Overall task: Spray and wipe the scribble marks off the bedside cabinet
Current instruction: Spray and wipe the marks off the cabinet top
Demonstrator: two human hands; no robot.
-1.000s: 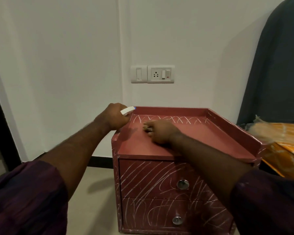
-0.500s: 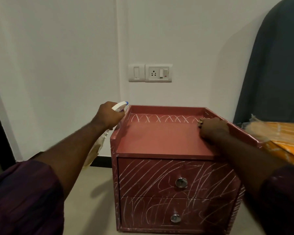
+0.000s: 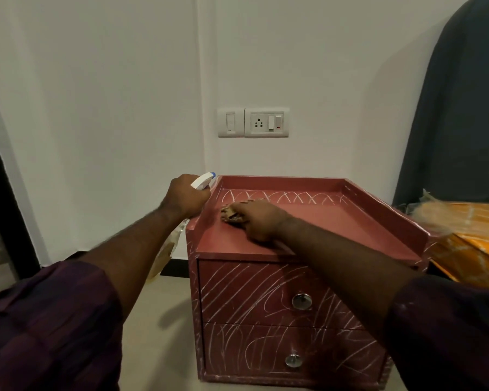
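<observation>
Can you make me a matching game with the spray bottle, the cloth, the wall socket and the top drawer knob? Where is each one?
1 spray bottle
2 cloth
3 wall socket
4 top drawer knob

A on the wall above the cabinet
B in the left hand
C on the scribbled drawer front
D under the right hand

Pairs: 1-B, 2-D, 3-A, 4-C.

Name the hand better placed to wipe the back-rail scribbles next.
Right: the right hand holds the cloth on the cabinet top, close to those scribbles; the left hand grips the spray bottle.
</observation>
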